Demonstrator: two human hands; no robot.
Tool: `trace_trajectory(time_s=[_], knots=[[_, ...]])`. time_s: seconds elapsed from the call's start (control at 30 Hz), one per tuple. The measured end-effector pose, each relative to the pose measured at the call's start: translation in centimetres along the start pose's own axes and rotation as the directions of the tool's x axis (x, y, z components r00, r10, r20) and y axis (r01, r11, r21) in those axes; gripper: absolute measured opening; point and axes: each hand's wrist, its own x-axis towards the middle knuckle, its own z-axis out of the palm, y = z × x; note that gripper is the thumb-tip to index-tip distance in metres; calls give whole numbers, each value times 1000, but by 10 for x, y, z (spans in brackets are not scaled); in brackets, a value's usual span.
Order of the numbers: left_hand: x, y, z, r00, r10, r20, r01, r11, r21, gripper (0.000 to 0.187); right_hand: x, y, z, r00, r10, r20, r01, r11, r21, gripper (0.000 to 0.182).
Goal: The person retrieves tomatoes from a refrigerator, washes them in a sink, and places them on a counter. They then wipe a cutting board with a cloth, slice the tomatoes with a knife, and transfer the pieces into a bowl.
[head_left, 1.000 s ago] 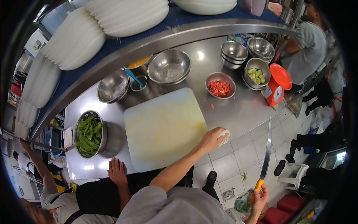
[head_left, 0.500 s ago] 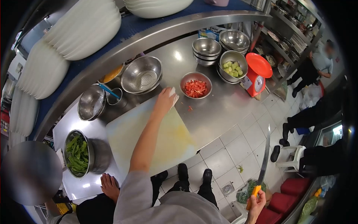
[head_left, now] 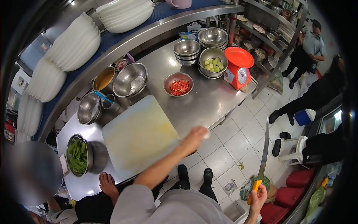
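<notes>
My left hand (head_left: pixel 196 136) is closed on a white cloth (head_left: pixel 206 134), of which only a small part shows, past the near right corner of the cutting board (head_left: pixel 140 136). At the lower right, my right hand (head_left: pixel 257 198) grips the orange handle of a long knife (head_left: pixel 264 153), its blade pointing up over the floor. Nothing lies on the board. Beyond its far edge stands a steel bowl of chopped red pieces (head_left: pixel 179 87).
A bowl of green leaves (head_left: pixel 78 155) stands left, beside a co-worker's hand (head_left: pixel 108 184). Steel colanders (head_left: pixel 130 80), stacked bowls (head_left: pixel 187 50), a bowl of green chunks (head_left: pixel 213 64) and a red scale (head_left: pixel 239 67) line the back. Other people are at the right.
My left hand has moved from the board's far edge toward me and right, past the table edge, with the cloth. My right hand still holds the knife. The view has shifted somewhat.
</notes>
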Motion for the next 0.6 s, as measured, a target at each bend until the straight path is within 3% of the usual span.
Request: trace_trajectory(time_s=[0.07, 0.1, 0.17, 0.2, 0.23, 0.27, 0.33, 0.37, 0.4, 0.47, 0.5, 0.6], knots=[[2, 56, 18, 999, -18, 47, 33, 941, -336, 40, 8, -3, -3, 999, -40, 25, 40, 999, -7, 34], [-3, 75, 9, 999, -38, 31, 47, 944, -326, 40, 12, -4, -8, 998, -42, 53, 42, 999, -7, 34], [-16, 99, -12, 964, -264, -31, 211, 833, -512, 36, 23, -4, -15, 996, 10, 94, -5, 998, -61, 34], [-36, 95, -22, 924, -340, -175, 187, 800, -570, 36, 28, 3, -16, 992, -70, 102, 74, 997, -32, 33], [-58, 100, -62, 875, -450, -178, 258, 745, -616, 36, 30, 1, -15, 989, -50, 141, 57, 997, -44, 33], [-86, 90, -87, 818, -493, -296, 284, 794, -537, 36, 34, -2, -12, 982, -40, 182, 46, 999, -27, 32], [-156, 64, -136, 610, -651, -451, 563, 757, -331, 37, 38, -4, -7, 971, -23, 237, 27, 1000, -14, 32], [-193, 46, -147, 444, -708, -549, 587, 693, -419, 38, 40, -4, -4, 964, -16, 265, 22, 1000, -19, 32], [-231, 25, -155, 397, -604, -691, 681, 699, -219, 37, 41, -4, 0, 957, -10, 289, 18, 1000, -23, 32], [-298, -29, -131, 466, -436, -770, 817, 545, 186, 37, 41, -4, 3, 948, 12, 319, -4, 1000, -27, 32], [-300, -29, -125, 461, -444, -768, 823, 538, 183, 37, 40, -4, 3, 939, 32, 342, -25, 999, -25, 32], [-269, -33, -103, 503, -466, -728, 726, 684, 63, 44, 38, -2, -2, 939, 28, 342, -9, 998, -56, 32]])
